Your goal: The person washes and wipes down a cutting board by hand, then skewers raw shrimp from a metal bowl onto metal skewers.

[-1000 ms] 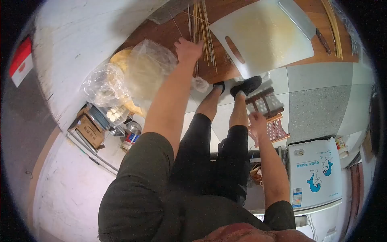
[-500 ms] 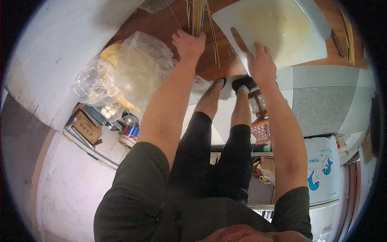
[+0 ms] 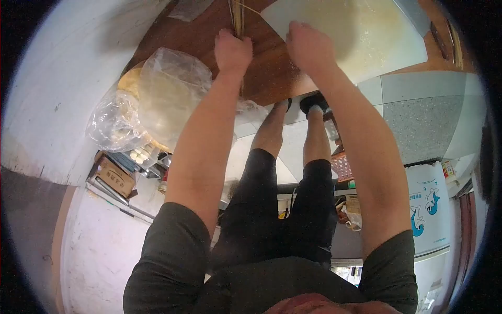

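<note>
My left hand (image 3: 232,51) is closed around a bundle of thin bamboo skewers (image 3: 238,20) above the brown wooden table (image 3: 269,65). The bundle runs up out of the top of the view, and a little of its lower end shows below my wrist. My right hand (image 3: 309,48) is over the left edge of a white cutting board (image 3: 389,55) with yellowish wet stains. Its fingers are curled in, and whatever they hold is hidden. One loose skewer (image 3: 251,8) slants from the bundle toward the board.
Clear plastic bags (image 3: 172,97) with pale yellow, flat pieces sit at the table's left end. A dark-handled knife (image 3: 439,41) lies right of the board. Below are a cardboard box (image 3: 112,175), a pink basket (image 3: 342,166) and a white appliance with dolphin pictures (image 3: 426,209).
The spread skewers are now gathered tightly in my left hand, which has moved slightly left. My right hand has moved left and up from the board; the long brown piece beside it no longer shows.
</note>
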